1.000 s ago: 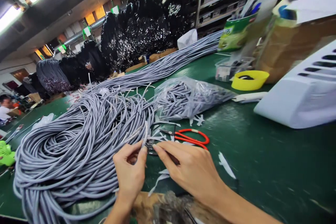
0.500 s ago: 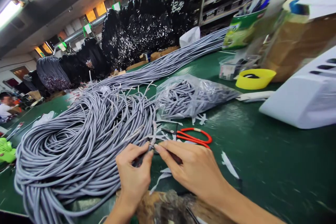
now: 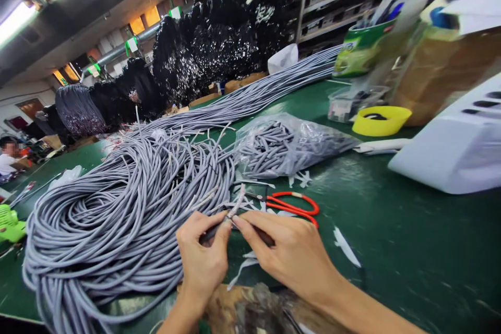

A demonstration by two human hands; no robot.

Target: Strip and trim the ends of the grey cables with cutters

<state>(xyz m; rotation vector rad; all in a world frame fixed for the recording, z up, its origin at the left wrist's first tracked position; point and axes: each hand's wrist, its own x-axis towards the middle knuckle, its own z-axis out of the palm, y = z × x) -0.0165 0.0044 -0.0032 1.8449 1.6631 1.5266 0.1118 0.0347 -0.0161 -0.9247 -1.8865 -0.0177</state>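
Note:
My left hand (image 3: 205,250) is closed around a grey cable, thumb and forefinger pinching near its end. The cable's stripped end (image 3: 237,201), whitish and braided, sticks up between my two hands. My right hand (image 3: 291,248) is closed, fingertips at the base of that stripped part. Under its fingers lies a dark slender thing (image 3: 266,237), mostly hidden, whose kind I cannot make out. Just beyond my right hand are red-handled scissors (image 3: 297,204) among white scraps. A big coil of grey cables (image 3: 97,219) spreads beside my left hand.
A clear plastic bag (image 3: 289,146) of short grey cable pieces lies ahead on the green table (image 3: 422,250). To the right are a yellow tape roll (image 3: 381,121), a green can (image 3: 360,49) of pens and a white holder (image 3: 450,151). Black cable bundles (image 3: 219,36) hang behind.
The stripped cable end has tilted to the right and shows more plainly. Both hands have shifted slightly right in view, still close together.

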